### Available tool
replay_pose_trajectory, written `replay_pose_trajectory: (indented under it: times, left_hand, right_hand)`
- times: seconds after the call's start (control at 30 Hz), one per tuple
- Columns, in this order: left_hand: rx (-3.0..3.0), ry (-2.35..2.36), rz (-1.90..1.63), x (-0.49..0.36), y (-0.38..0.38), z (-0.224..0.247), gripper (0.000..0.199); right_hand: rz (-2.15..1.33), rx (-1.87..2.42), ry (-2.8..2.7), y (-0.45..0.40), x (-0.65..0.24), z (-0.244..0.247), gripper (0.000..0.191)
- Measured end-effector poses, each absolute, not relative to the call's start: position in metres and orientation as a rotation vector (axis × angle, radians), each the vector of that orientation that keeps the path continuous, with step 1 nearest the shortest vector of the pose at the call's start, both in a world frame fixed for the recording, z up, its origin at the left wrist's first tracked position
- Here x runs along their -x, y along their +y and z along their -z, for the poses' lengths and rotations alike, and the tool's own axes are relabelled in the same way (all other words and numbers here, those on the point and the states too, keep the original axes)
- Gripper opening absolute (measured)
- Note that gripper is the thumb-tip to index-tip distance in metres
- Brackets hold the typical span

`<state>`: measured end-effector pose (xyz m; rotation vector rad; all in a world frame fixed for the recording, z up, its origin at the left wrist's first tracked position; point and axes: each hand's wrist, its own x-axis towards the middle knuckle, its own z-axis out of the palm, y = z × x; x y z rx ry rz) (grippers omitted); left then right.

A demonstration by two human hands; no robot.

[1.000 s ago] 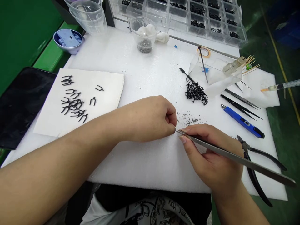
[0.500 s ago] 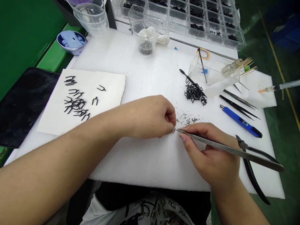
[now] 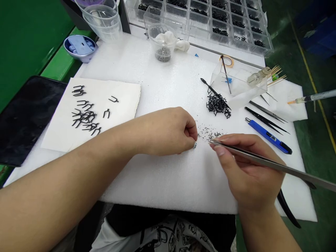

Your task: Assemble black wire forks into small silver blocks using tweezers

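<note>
My left hand [image 3: 168,131] is closed in a pinch near the middle of the foam sheet [image 3: 162,189]. A small shiny metallic piece [image 3: 194,145] pokes out at its fingertips; its kind is too small to make out. My right hand [image 3: 252,171] grips metal tweezers [image 3: 262,160], whose tips stand a short way right of that piece, apart from it. Around the tips lie scattered tiny dark bits [image 3: 210,133]. Beyond them is a heap of black forked pieces [image 3: 217,104]. More black forked pieces [image 3: 88,117] rest on a white card [image 3: 60,129] to the left.
A clear divided box [image 3: 204,33] with black pieces stands at the back, near a clear cup [image 3: 162,43]. On the right lie a blue pen-like tool [image 3: 267,135], black tweezers [image 3: 264,119], a syringe [image 3: 315,97] and partly hidden cutters [image 3: 287,210]. A dark tablet [image 3: 23,119] is left.
My right hand and the tweezers have moved right, away from the small piece at my left fingertips. The cutters are now more covered by my right hand. My left hand has stayed put.
</note>
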<state>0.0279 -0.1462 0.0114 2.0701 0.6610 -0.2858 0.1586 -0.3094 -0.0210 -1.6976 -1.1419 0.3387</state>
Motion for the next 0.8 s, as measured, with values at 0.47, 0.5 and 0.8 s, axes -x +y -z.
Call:
replay_pose_trajectory:
  times: [0.47, 0.5, 0.8]
  left_hand:
    - [-1.987, 0.739, -0.007, -0.032, -0.153, -0.021, 0.015]
    - [-1.976, 0.720, -0.017, -0.031, -0.153, -0.021, 0.015]
    - [-1.975, 0.651, -0.109, -0.030, -0.154, -0.018, 0.016]
  right_hand:
    - [-0.201, 1.945, -1.014, -0.292, -0.189, 0.031, 0.011]
    - [-0.197, 1.962, -1.021, -0.291, -0.189, 0.031, 0.010]
    - [-0.129, 2.105, -1.151, -0.293, -0.188, 0.028, 0.008]
